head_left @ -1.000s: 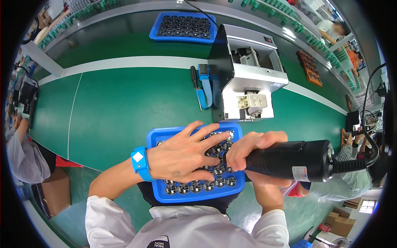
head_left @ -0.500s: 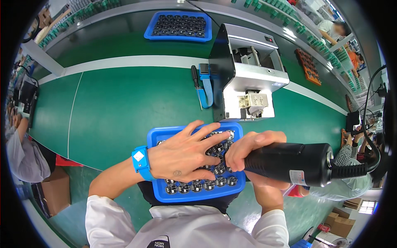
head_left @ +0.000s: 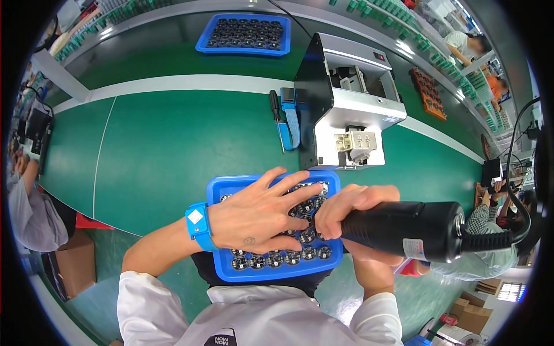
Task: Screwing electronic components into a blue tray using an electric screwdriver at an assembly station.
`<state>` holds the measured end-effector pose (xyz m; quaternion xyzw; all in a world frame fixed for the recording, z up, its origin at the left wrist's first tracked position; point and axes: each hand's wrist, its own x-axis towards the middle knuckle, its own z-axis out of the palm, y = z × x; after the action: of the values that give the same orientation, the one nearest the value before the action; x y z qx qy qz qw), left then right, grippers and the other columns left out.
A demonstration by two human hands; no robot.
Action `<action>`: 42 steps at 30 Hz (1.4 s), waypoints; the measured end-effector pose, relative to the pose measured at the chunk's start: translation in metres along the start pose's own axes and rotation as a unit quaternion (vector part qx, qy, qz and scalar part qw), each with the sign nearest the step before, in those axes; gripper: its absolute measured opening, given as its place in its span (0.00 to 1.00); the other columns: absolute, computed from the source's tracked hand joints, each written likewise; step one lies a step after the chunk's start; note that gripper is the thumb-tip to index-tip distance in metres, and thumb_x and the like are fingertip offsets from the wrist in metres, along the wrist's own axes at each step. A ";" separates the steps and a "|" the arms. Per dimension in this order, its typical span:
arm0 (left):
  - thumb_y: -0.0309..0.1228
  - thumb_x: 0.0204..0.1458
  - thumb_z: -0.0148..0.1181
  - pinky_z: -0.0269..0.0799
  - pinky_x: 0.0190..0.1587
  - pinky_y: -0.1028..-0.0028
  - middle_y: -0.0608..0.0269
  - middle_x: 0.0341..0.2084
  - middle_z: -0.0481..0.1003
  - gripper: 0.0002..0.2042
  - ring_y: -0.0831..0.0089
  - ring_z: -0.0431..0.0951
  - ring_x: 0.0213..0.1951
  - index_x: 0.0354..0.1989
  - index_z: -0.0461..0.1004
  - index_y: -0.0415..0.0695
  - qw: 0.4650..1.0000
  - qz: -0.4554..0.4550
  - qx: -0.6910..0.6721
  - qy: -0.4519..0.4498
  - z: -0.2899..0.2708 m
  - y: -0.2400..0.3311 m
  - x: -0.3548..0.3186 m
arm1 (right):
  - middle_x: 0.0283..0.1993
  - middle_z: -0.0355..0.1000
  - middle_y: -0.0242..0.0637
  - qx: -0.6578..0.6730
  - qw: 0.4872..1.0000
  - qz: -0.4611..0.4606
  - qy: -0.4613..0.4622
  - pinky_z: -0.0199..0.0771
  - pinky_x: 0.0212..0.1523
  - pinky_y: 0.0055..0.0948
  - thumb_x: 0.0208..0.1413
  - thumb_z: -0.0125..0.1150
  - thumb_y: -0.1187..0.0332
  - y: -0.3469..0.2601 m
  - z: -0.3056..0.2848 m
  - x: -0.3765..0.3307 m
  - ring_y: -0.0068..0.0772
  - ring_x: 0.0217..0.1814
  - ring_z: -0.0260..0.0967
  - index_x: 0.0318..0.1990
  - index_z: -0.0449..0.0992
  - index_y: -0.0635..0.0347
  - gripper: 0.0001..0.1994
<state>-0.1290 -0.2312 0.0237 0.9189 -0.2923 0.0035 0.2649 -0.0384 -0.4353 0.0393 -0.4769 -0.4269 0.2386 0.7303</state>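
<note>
Right at the bench edge, in front of me, lies a blue tray [head_left: 216, 262] filled with rows of small round black parts with clear, shiny details [head_left: 292, 258]. Across the tray my left hand [head_left: 257, 216] lies spread, palm down, fingers apart over the parts; a blue wrist strap [head_left: 199, 226] circles its wrist. My right hand [head_left: 355, 216] is wrapped round a thick black corded electric screwdriver [head_left: 404, 229] at the tray's right side. The screwdriver's tip is hidden behind the fingers, so whether it touches a part cannot be seen.
Beyond the tray stands a silver and black machine [head_left: 352, 104]. Left of it lie a screwdriver with a black handle [head_left: 274, 106] and a blue strap [head_left: 291, 124]. Farther back sit another blue tray of parts [head_left: 199, 46] and an orange tray [head_left: 428, 92]. Other people work at both sides.
The far blue tray has shifted slightly left and up in the picture. Both hands and the electric screwdriver hold nearly still.
</note>
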 end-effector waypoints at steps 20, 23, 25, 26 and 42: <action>0.52 0.57 0.57 0.55 0.65 0.46 0.44 0.67 0.59 0.21 0.46 0.56 0.69 0.46 0.83 0.51 0.999 0.031 0.006 0.013 0.001 0.000 -0.002 | 0.27 0.69 0.51 0.087 0.994 -0.053 -0.045 0.73 0.31 0.45 0.62 0.53 0.40 0.016 -0.006 0.002 0.46 0.26 0.69 0.58 0.60 0.59 0.31; 0.52 0.59 0.56 0.54 0.65 0.45 0.44 0.68 0.58 0.21 0.45 0.55 0.69 0.47 0.83 0.51 1.000 0.027 0.007 0.003 0.006 0.003 -0.003 | 0.26 0.70 0.51 0.121 0.989 -0.070 -0.038 0.73 0.30 0.45 0.59 0.59 0.40 0.026 -0.005 -0.004 0.46 0.25 0.70 0.56 0.63 0.59 0.33; 0.53 0.59 0.55 0.53 0.66 0.45 0.44 0.68 0.57 0.21 0.45 0.55 0.70 0.48 0.83 0.50 0.999 0.031 0.013 0.003 0.006 0.001 -0.003 | 0.25 0.70 0.49 0.123 0.989 -0.074 -0.033 0.73 0.28 0.43 0.56 0.61 0.37 0.031 -0.006 -0.004 0.44 0.24 0.70 0.56 0.63 0.59 0.35; 0.53 0.59 0.55 0.53 0.66 0.45 0.44 0.68 0.57 0.22 0.45 0.55 0.70 0.48 0.83 0.51 0.999 0.031 0.012 0.001 0.005 0.001 -0.003 | 0.25 0.70 0.49 0.121 0.989 -0.078 -0.037 0.73 0.28 0.43 0.56 0.61 0.37 0.032 -0.006 -0.003 0.44 0.24 0.70 0.56 0.63 0.59 0.35; 0.54 0.60 0.55 0.52 0.67 0.45 0.46 0.69 0.56 0.23 0.45 0.53 0.70 0.52 0.82 0.53 0.999 0.023 0.022 -0.017 0.000 0.000 -0.003 | 0.26 0.69 0.44 0.127 0.987 -0.073 -0.072 0.72 0.27 0.38 0.55 0.53 0.30 0.036 -0.013 0.000 0.39 0.23 0.69 0.67 0.57 0.56 0.44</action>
<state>-0.1311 -0.2295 0.0229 0.9175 -0.3180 0.0009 0.2391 -0.0251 -0.4261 0.0044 -0.3296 -0.4786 0.2709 0.7674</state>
